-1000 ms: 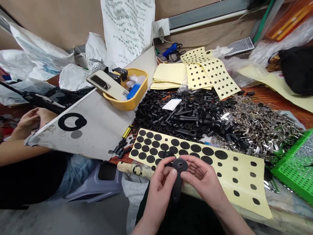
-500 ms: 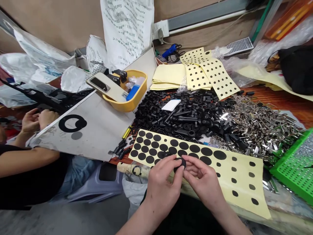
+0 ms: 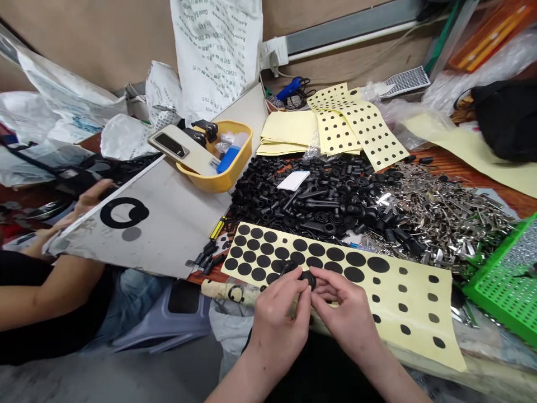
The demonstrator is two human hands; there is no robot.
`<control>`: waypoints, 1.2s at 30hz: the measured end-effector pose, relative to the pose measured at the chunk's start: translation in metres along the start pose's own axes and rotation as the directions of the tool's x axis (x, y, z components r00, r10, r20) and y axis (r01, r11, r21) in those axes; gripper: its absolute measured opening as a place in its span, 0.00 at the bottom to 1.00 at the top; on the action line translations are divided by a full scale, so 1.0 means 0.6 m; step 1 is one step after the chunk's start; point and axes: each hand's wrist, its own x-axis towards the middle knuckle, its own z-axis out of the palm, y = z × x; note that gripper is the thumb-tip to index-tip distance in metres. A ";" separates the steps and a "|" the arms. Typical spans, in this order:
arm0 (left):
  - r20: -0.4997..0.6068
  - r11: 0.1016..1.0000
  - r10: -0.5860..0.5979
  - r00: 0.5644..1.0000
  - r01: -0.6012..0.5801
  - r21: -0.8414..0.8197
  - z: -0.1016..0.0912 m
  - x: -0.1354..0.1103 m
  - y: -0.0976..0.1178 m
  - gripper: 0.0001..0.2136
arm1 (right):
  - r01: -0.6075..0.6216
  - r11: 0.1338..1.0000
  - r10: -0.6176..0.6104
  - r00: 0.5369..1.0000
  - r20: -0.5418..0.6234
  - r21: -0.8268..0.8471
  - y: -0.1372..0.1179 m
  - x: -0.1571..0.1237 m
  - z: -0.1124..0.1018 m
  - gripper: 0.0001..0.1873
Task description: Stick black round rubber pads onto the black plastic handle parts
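Both my hands work low in the middle of the view, just over the near edge of a yellow backing sheet with black round stickers. My left hand and my right hand pinch a black rubber part with a round disc head. Most of its stem is hidden behind my fingers. Beyond the sheet lies a heap of black rubber parts, and to its right is a heap of small silver metal pieces.
A co-worker's hand rests at the left, by a white board with a black ring. Farther back are a yellow basket, stacked sticker sheets, and a green plastic crate at the right.
My fingers have closed in around the black part, hiding its stem, and the disc sits lower. The co-worker's hands have shifted, with one now reaching along the board's edge.
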 end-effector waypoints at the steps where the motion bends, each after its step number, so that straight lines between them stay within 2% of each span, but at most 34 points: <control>1: -0.002 1.000 0.002 1.000 -0.002 -0.006 0.000 0.000 -0.001 0.06 | 0.023 1.000 -0.023 1.000 0.001 -0.015 0.000 0.000 0.000 0.17; 7: 0.002 0.999 0.036 0.999 -0.036 -0.012 0.000 0.001 -0.004 0.06 | 0.071 0.996 -0.070 0.997 0.017 -0.053 -0.001 -0.002 0.000 0.16; 12: -0.027 0.997 0.075 0.997 -0.075 0.005 0.004 -0.004 -0.011 0.06 | 0.008 1.000 -0.007 0.999 0.039 -0.030 0.000 -0.005 0.000 0.16; 14: -0.029 0.999 0.050 0.998 -0.051 -0.012 0.004 -0.005 -0.014 0.07 | -0.041 0.999 0.041 0.998 0.043 -0.002 -0.001 -0.004 0.001 0.16; 19: 0.028 0.992 -0.093 0.995 0.095 -0.077 -0.003 -0.004 -0.016 0.08 | -0.116 0.991 0.114 0.993 0.031 0.066 -0.005 0.001 0.003 0.17; 26: 0.001 0.997 -0.049 0.999 0.049 -0.063 0.000 -0.006 -0.010 0.06 | -0.081 0.996 0.080 0.996 0.040 0.040 -0.003 0.001 0.004 0.17; 29: 0.028 0.973 -0.177 0.984 0.179 -0.143 -0.001 -0.003 -0.010 0.06 | -0.058 0.998 0.058 0.997 0.042 0.004 -0.003 0.000 0.004 0.16; 33: 0.146 0.880 -0.377 0.915 0.403 -0.253 -0.009 0.006 -0.014 0.07 | -0.059 0.998 0.059 0.997 0.043 0.005 -0.003 -0.002 0.005 0.16; 36: 0.160 0.865 -0.398 0.903 0.428 -0.264 -0.011 0.007 -0.016 0.07 | -0.076 0.997 0.075 0.996 0.041 0.019 -0.001 -0.003 0.007 0.17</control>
